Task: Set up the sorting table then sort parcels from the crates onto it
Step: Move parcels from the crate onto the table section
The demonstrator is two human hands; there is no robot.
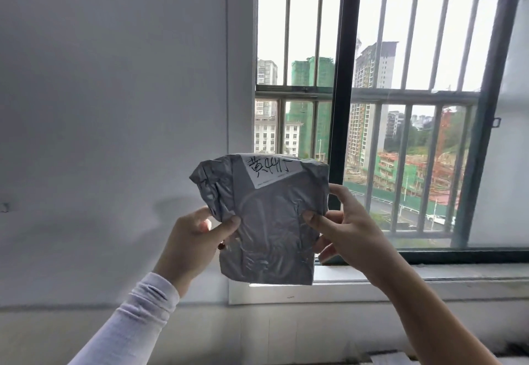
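Two hands hold a crinkled grey plastic parcel [266,221] up in front of a barred window [372,92]. Left hand [191,241], in a pale long sleeve [128,321], pinches the parcel's left edge, thumb in front. Right hand [346,224] grips its right edge the same way. A white label [272,171] with handwritten black marks sits at the parcel's top. Tall buildings show beyond the bars.

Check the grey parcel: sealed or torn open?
Sealed, as far as visible: the grey parcel shows crumpled, unbroken wrap and an intact handwritten label. Its back is hidden.
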